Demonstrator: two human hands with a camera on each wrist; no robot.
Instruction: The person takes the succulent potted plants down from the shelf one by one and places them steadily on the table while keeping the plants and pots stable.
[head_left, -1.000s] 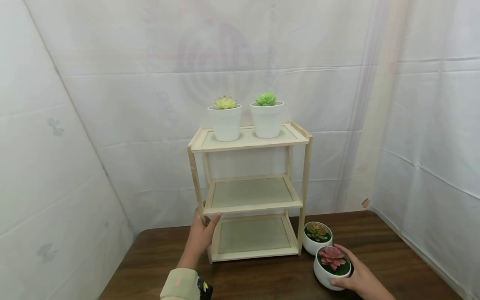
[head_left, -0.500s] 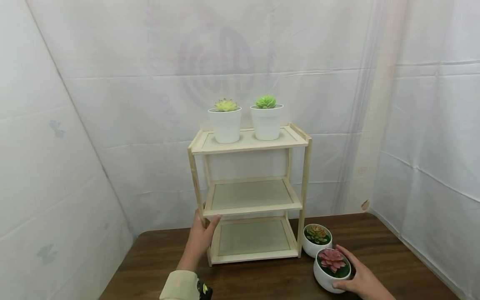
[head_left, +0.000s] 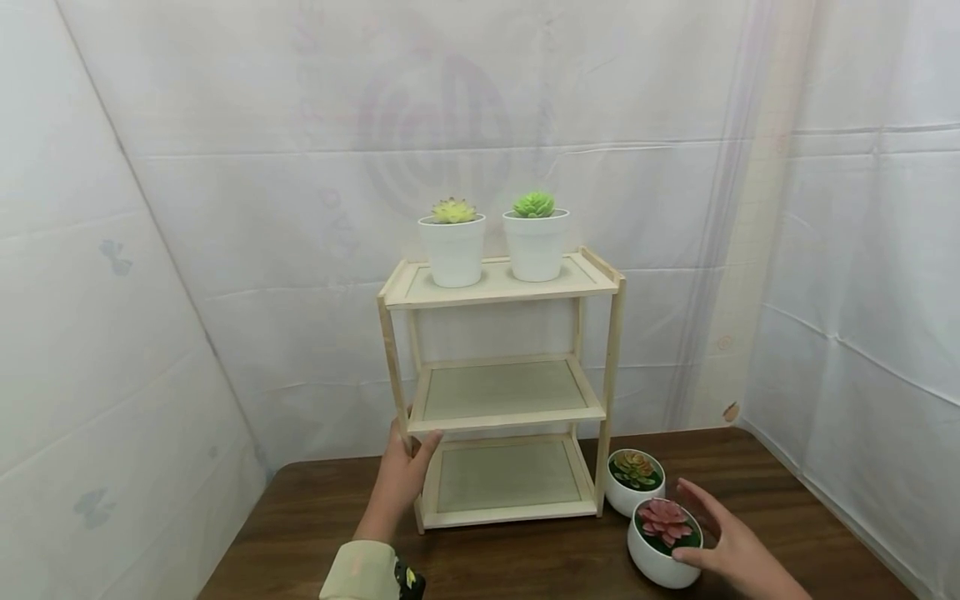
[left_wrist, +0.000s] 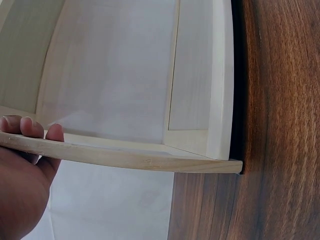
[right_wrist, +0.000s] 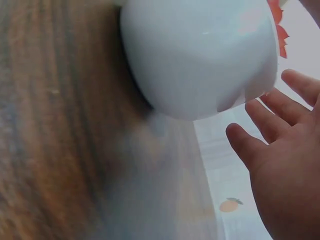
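In the head view my left hand (head_left: 401,473) grips the left front post (head_left: 392,358) of a pale wooden three-tier shelf (head_left: 510,421), level with its middle tier. The left wrist view has those fingers (left_wrist: 32,127) curled over the upright's edge. At the shelf's right, a round white pot (head_left: 662,572) with a pink succulent (head_left: 664,522) stands on the brown table. My right hand (head_left: 735,546) is spread beside it, the thumb overlapping the rim in the head view. From the right wrist, the fingers look straight and parted from the pot's white side (right_wrist: 200,60).
Behind the pink one sits another white pot (head_left: 624,498) with an orange-green succulent, close by the shelf's right leg. Two tall white pots, the left (head_left: 453,257) and the right (head_left: 536,250), stand on the top tier. White sheeting (head_left: 300,208) surrounds the wooden table (head_left: 315,517).
The right hand's fingers have come away from the pink succulent's pot and spread, shifting slightly right. The pot stays in place. My left hand keeps its grip on the post.
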